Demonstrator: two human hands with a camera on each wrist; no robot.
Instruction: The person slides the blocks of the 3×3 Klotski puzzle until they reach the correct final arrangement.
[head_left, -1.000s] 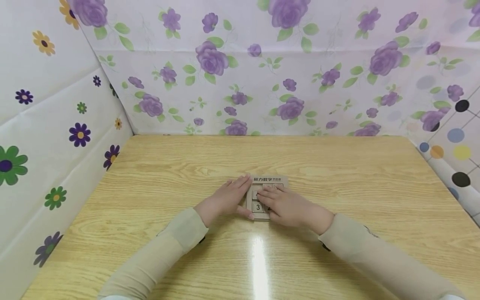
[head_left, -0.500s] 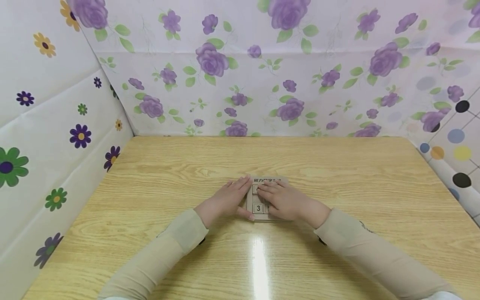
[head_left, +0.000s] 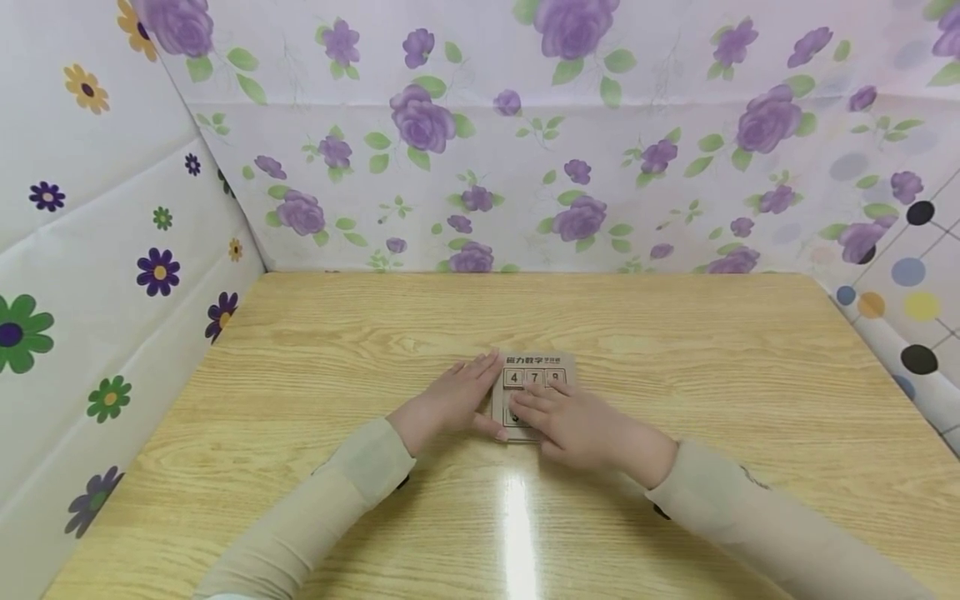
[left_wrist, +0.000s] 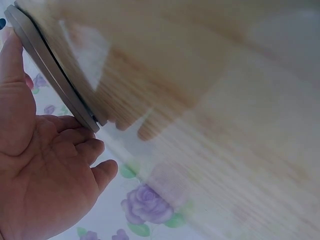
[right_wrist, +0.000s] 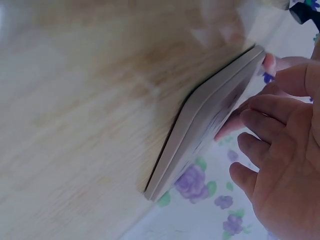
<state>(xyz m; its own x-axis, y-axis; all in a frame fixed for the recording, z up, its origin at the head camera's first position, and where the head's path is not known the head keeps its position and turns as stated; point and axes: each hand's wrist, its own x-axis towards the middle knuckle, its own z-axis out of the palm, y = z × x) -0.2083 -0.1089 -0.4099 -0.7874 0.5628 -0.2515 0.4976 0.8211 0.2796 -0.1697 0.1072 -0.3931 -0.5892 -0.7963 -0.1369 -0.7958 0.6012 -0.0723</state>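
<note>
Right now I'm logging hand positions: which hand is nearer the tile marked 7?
Right. The right hand lies over the board, fingers at the lower edge of the 7 tile; the left hand is at the board's left edge, beyond the 4 tile.

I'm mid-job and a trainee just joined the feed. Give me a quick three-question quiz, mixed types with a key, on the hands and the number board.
1. Multiple choice: which hand lies over some of the number tiles?
A) left
B) right
C) both

2. True or false: the number board is lifted clear of the table.

3. Fill in: in the head view, the first two tiles of the top row, from the left, read ___ and ___.

Key
1. B: the right hand lies over them, while the left hand touches the board's left edge.
2. False: it lies on the table.
3. 4 and 7.
</note>
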